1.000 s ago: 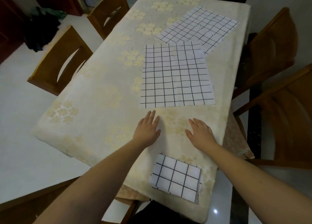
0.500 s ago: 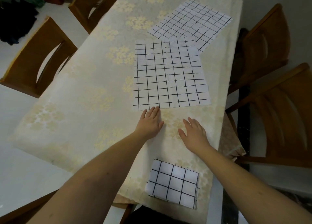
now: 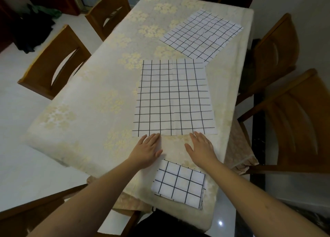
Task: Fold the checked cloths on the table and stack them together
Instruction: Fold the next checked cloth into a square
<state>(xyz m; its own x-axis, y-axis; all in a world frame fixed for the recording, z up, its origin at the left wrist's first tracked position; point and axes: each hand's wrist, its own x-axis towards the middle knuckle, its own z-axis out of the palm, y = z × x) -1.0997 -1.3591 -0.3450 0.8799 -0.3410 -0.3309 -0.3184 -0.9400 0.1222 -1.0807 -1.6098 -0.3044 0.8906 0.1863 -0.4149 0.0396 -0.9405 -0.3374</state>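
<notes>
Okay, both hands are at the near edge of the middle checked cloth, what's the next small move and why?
Probably pinch the near edge of the open cloth with the left hand and right hand, then lift it toward the far edge for a first fold. It lies flat and unfolded, both hands are open with fingertips at that edge, and one folded cloth already waits nearby.

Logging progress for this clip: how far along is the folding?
Done: one folded cloth lies at the near table edge. In hand: the left hand and right hand lie flat at the near edge of the middle cloth, still unfolded. Left: that one, the far cloth, then stacking.
</notes>
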